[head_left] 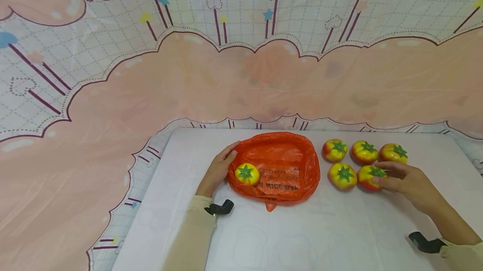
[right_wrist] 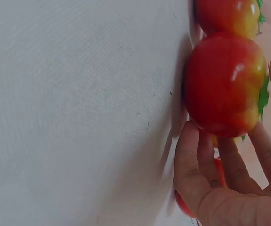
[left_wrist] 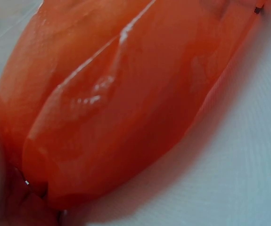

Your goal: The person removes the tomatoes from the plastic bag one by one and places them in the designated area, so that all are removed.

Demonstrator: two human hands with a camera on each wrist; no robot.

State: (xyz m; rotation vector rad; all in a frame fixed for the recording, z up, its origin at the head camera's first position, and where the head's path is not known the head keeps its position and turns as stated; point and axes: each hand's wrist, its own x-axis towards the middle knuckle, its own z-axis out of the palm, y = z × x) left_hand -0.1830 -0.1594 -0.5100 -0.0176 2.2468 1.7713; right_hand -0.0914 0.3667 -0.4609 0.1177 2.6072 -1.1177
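In the head view my left hand (head_left: 216,174) holds the left rim of a red plastic bag (head_left: 281,151), its thumb over the edge. The bag is spread open, with upside-down lettering inside and one red-yellow tomato (head_left: 247,174) at its left. Its glossy side (left_wrist: 126,103) fills much of the left wrist view. My right hand (head_left: 413,185) is at the front-right tomato (head_left: 367,178), thumb at its near side and fingers behind. In the right wrist view the fingers are spread around this tomato (right_wrist: 225,84), fingertips right at its surface.
Beside that tomato sits another tomato (head_left: 342,176). Behind them stand three more: a left one (head_left: 334,150), a middle one (head_left: 364,152) and a right one (head_left: 393,153). All rest on the white table (head_left: 264,241), before a peach patterned backdrop (head_left: 241,82).
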